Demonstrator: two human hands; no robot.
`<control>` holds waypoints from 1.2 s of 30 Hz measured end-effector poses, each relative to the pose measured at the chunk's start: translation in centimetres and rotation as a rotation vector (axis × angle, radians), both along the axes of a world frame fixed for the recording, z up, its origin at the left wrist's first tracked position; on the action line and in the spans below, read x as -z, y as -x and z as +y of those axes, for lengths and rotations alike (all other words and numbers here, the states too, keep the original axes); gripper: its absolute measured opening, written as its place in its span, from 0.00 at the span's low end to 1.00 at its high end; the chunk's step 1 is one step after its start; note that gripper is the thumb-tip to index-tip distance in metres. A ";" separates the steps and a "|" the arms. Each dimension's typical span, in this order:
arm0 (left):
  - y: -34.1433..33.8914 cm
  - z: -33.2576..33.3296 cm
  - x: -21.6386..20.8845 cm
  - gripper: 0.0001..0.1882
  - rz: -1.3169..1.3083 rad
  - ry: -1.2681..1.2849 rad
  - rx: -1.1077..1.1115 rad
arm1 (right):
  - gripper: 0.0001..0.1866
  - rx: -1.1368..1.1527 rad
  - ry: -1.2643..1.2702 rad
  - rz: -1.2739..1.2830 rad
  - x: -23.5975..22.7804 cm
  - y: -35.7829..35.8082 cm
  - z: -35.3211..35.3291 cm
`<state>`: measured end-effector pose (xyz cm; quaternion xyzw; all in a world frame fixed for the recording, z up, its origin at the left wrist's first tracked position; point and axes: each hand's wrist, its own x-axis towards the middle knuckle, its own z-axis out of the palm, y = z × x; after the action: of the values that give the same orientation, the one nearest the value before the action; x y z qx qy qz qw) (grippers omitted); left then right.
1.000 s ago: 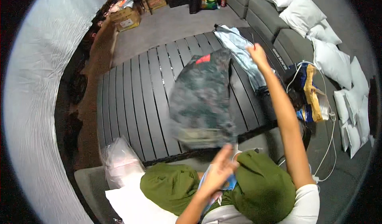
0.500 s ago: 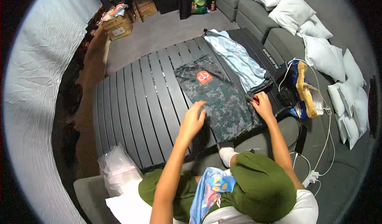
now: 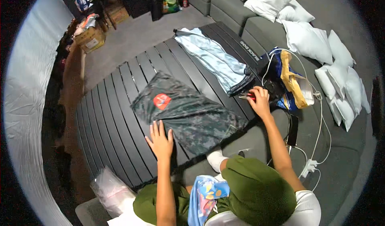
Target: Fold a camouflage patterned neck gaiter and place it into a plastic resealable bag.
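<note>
Here, left of centre, the left hand [image 3: 161, 142] lay spread-fingered at camouflage-print cloth [image 3: 189, 114], while the right hand [image 3: 260, 102] pinched a red-handled tool [image 3: 251, 95].

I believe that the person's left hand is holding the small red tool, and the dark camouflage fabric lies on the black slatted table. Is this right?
Not quite. The head view shows the small red tool in the right hand; the left hand is at the edge of the dark camouflage fabric. That fabric does lie on the black slatted table.
</note>
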<state>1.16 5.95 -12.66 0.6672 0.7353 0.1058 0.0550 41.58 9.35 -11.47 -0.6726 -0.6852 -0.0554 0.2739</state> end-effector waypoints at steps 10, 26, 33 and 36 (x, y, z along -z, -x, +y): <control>4.0 -7.0 -4.9 0.26 -0.149 0.386 -0.338 | 0.26 -0.094 1.076 0.097 -4.3 2.9 0.3; 16.2 0.0 -1.2 0.19 -0.145 0.240 -0.501 | 0.14 -0.331 0.705 0.679 -1.7 7.4 5.0; 20.3 -1.8 -0.8 0.24 -0.375 0.526 -0.433 | 0.20 -0.175 0.726 0.463 0.1 10.1 8.8; 18.0 -0.2 -1.9 0.24 -0.336 0.193 -0.388 | 0.22 -0.184 0.556 0.313 0.6 9.6 7.8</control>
<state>-16.87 5.72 -10.73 0.4786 0.8366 0.1530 0.2181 31.96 17.19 -12.11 -0.6571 -0.6816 0.2628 0.1858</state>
